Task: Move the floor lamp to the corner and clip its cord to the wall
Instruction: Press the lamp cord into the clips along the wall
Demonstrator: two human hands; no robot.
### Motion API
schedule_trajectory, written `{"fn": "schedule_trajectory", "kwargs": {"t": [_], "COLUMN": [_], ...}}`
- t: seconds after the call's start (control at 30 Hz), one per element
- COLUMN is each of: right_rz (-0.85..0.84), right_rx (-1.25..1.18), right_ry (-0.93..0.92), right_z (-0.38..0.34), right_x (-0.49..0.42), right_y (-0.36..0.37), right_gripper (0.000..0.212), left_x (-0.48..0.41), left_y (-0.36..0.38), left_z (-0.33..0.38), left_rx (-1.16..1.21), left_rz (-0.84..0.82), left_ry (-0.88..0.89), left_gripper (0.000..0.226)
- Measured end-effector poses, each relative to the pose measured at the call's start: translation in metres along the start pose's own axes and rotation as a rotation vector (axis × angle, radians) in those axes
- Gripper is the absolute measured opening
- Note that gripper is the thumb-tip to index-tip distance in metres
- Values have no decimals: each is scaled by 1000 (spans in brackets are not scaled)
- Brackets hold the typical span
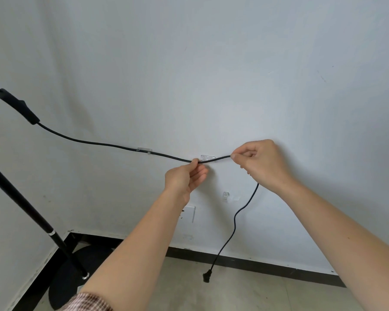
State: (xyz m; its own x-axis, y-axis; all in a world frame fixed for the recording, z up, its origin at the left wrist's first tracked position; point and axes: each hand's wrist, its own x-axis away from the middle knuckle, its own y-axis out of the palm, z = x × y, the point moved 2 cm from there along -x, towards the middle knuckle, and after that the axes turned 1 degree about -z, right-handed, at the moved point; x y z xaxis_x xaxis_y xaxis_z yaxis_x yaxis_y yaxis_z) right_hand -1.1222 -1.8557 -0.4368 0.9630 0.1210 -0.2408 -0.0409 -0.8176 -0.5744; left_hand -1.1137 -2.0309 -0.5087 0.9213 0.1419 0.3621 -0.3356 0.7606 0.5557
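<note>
The black floor lamp pole (25,204) stands in the corner at left on its round black base (65,288). Its black cord (103,144) runs from an inline switch (17,106) along the white wall and sits in a clear clip (144,150). My left hand (185,176) pinches the cord just left of a second clear clip (207,157). My right hand (262,163) pinches it just right of that clip. The cord stretches between them just under the clip. Below my right hand the cord hangs down to the plug (206,277) near the floor.
A third clear clip (226,196) is stuck lower on the wall. A white wall socket (189,213) sits partly behind my left forearm. A black skirting board (256,264) runs along the wall base above a beige tiled floor (245,292).
</note>
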Motion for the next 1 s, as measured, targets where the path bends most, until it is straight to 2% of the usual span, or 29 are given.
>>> {"fn": "schedule_trajectory", "kwargs": {"t": [0.27,0.53,0.77,0.9,1.0], "right_rz": [99,-98,-120,-111,-99], "right_rx": [26,84,-45,-113,-140], "right_ry": [-8,121,139,129,138], "right_z": [9,33,48,52,55], "right_x": [-1,9,15,17,20], "right_y": [1,9,13,14,17], "right_gripper": [15,9,20,21,22], "left_x": [-2,-3,-1,2,5], "left_y": [1,0,-3,2,11], "left_z": [4,7,-5,-21,-35], "left_rx": [-57,-99,-222,-303,-388], "left_rz": [-34,-36,-19,-46,-111], "left_ry": [29,124,249,238,230], "left_gripper": [9,11,21,31,25]}}
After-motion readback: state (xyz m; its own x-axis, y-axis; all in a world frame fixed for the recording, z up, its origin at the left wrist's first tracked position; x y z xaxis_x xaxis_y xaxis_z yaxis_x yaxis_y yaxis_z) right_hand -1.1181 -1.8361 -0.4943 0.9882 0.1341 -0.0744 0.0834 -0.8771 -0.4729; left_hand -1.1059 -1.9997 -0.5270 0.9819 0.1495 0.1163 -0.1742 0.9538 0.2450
